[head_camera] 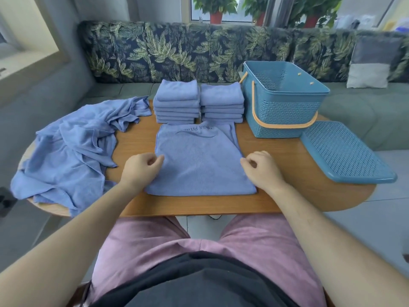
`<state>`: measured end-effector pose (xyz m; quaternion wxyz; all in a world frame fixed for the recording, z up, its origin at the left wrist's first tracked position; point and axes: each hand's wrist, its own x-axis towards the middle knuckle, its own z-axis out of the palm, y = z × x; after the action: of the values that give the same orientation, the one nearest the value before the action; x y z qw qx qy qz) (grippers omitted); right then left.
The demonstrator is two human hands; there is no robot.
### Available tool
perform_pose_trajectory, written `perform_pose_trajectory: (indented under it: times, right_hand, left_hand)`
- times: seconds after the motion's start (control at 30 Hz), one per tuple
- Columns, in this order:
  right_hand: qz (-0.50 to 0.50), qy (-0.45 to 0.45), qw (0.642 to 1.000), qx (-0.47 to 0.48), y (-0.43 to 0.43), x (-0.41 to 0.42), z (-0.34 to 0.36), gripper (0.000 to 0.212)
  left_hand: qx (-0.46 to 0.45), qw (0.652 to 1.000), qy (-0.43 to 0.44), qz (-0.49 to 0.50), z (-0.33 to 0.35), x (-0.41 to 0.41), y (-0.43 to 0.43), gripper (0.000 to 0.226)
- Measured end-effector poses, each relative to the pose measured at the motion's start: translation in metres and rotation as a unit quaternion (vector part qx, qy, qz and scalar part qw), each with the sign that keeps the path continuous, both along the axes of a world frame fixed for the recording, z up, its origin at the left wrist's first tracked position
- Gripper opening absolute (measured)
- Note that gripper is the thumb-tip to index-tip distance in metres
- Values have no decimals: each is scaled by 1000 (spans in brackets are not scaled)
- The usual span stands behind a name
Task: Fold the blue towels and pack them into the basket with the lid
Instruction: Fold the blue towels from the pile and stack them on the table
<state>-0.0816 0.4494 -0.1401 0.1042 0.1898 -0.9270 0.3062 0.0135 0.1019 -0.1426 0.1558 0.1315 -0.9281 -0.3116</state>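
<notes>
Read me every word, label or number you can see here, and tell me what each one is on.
"OGA FITNE": dark print above a curved swoosh, upside down to the camera, near the far edge of the spread towel. The letters before and after it are too blurred to read.
No other text: the basket, lid and folded stacks show no writing.

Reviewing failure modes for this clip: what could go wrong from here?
1. The lid overhangs the right edge of the table; an elbow bump could knock it off.
2. The unfolded pile drapes over the left edge and might slide down.
3. The half-folded towel, pinched by the left hand and right hand, lies right by the folded stacks; folding forward could nudge them.
</notes>
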Motion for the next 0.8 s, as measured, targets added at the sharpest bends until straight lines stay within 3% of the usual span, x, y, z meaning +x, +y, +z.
perform_pose_trajectory:
  times: [0.07, 0.1, 0.17, 0.23, 0.4, 0.57, 0.8]
  right_hand:
    - [40, 32, 996, 69, -31, -1, 3, 34]
    - [57, 11, 990, 130, -47, -1, 2, 42]
    - [69, -62, 968, 232, -72, 0, -6, 64]
    - [64, -119, 952, 275, -84, 2, -15, 70]
    - [77, -139, 943, 293, -69, 37, -16, 72]
    - [62, -81, 964, 246, -74, 47, -7, 64]
    - [63, -147, 947, 277, -85, 28, -18, 68]
  left_hand:
    - [-110, 993, 10, -37, -1, -16, 18, 38]
    - [-147, 987, -8, -64, -2, -25, 29, 36]
    - [-187, 973, -91, -103, -9, -39, 45, 56]
    - [-199, 960, -156, -119, -18, -45, 52, 70]
    - [-209, 959, -155, -108, -27, -5, 56, 88]
    - [-199, 972, -77, -100, -18, 3, 59, 69]
    - [-176, 959, -189, -116, -23, -20, 59, 66]
